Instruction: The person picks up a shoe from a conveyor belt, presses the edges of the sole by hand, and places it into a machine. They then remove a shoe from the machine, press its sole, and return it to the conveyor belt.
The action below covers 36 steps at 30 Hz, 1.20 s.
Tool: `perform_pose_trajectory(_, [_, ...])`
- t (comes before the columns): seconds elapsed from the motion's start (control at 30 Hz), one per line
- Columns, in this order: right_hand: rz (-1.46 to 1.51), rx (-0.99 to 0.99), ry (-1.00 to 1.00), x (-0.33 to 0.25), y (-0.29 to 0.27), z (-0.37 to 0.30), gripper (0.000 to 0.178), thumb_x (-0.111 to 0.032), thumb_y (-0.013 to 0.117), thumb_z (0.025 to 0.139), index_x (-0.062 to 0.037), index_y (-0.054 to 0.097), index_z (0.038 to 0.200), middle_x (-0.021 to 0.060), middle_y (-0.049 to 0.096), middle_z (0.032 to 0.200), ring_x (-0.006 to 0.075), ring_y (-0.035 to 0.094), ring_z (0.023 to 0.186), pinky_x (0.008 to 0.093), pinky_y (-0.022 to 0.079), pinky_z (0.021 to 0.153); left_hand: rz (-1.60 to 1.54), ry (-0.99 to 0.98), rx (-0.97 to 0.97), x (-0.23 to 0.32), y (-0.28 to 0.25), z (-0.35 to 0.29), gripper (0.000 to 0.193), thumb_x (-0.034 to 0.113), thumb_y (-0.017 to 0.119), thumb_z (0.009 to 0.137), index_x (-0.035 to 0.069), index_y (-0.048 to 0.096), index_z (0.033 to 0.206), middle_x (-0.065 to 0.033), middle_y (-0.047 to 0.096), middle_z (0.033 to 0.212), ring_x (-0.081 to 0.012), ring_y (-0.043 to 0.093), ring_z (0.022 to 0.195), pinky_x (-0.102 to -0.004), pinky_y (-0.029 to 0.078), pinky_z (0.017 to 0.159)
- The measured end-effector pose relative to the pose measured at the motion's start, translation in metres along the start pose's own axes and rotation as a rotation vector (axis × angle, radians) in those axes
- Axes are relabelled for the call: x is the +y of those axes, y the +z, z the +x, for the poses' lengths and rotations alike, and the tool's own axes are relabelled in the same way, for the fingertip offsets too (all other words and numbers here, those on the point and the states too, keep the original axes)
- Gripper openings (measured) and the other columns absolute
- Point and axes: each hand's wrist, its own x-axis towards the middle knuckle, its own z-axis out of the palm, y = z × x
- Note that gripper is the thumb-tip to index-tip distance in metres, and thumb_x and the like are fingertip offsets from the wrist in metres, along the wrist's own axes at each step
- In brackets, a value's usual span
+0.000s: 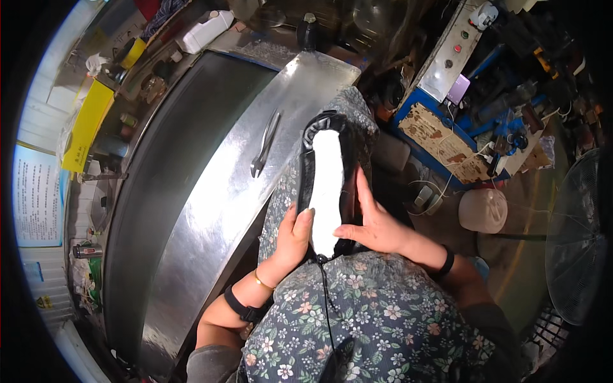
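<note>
A black shoe upper (307,179) rests sole-up on my lap, over a floral apron (383,306). A long white insole (328,185) covers its middle, and the black edge is gathered in pleats round the far end. My left hand (292,241) grips the near left side, its thumb beside the insole. From the right, my right hand (378,226) holds the other side, thumb on the near part of the insole and fingers stretched along the upper. A black cord (327,290) runs from the near end down over the apron. What is inside the upper is hidden.
Left of my lap is a shiny metal bench (211,198) with pincers (266,145) lying on it, and beyond it a dark belt (159,172). A blue machine (440,137) with cables, a pale plastic jug (483,210) and a fan (578,236) stand at the right.
</note>
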Motion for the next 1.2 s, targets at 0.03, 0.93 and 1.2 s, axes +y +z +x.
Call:
perform_pose_trajectory(0.03, [0.037,0.092,0.000,0.002,0.011,-0.004,0.110,-0.030,0.073,0.087,0.0087,-0.010,0.149,0.0302,0.011,0.156,0.0366,0.014,0.146,0.0420,0.017,0.118,0.160,0.026,0.106,0.002,0.003,0.002,0.047,0.036,0.044,0.103,-0.006,0.053,0.124,-0.0115,0.063,0.113,-0.0179,0.060,0.101,-0.0312,0.047,0.091])
perform_pose_trajectory(0.93, [0.849,0.232,0.407,-0.016,-0.133,-0.004,0.097,-0.079,0.026,0.086,-0.0026,0.031,0.146,0.0138,0.050,0.139,0.0259,0.049,0.129,0.0444,0.048,0.099,1.015,0.299,-0.384,0.068,-0.002,0.026,0.109,0.055,0.077,0.071,-0.007,0.028,0.145,-0.0264,0.067,0.084,-0.0410,0.067,0.066,-0.0427,0.055,0.063])
perform_pose_trajectory(1.2, [0.749,0.690,0.609,-0.069,-0.066,-0.073,0.048,-0.023,0.058,0.091,0.0000,0.050,0.133,0.0125,0.059,0.127,0.0230,0.057,0.118,0.0361,0.043,0.105,1.031,0.822,-0.509,0.096,-0.008,0.068,0.062,0.024,0.078,0.075,0.002,0.057,0.128,-0.0218,0.061,0.124,-0.0329,0.061,0.115,-0.0415,0.048,0.098])
